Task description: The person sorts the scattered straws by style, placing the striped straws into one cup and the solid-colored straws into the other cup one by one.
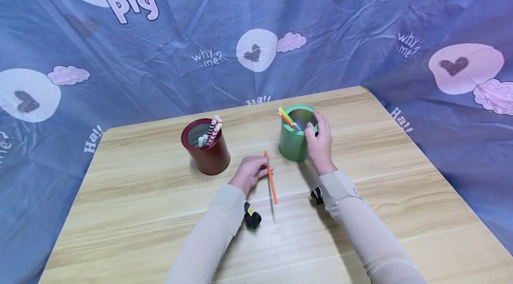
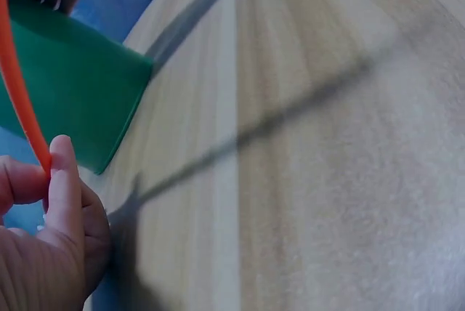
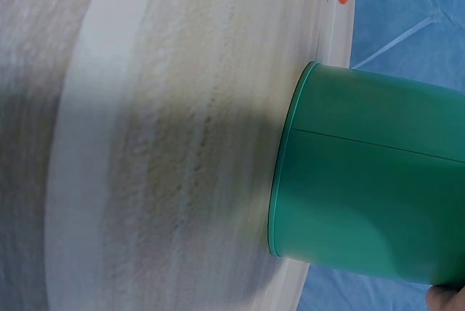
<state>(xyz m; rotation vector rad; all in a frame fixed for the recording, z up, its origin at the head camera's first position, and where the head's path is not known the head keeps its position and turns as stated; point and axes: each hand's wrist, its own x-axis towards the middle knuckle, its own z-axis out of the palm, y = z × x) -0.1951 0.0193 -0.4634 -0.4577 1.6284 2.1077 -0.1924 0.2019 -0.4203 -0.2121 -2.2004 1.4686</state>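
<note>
My left hand (image 1: pixel 251 169) pinches a thin orange straw (image 1: pixel 271 181) near its upper part, just above the table. The left wrist view shows the thumb and a finger on the straw (image 2: pixel 20 100). My right hand (image 1: pixel 319 141) grips the rim of a green can (image 1: pixel 294 144) on its right side. The can stands upright, and several coloured straws (image 1: pixel 286 117) lean at its left rim. To the left, a dark red can (image 1: pixel 210 157) holds several striped straws (image 1: pixel 214 130). Seen from the right wrist, the green can (image 3: pixel 370 173) hides most of the right hand.
Both cans stand toward the back of a wood-grain table (image 1: pixel 136 195). A blue printed cloth (image 1: pixel 168 52) hangs behind the table and along its sides. Black wrist devices (image 1: pixel 251 216) hang under both sleeves.
</note>
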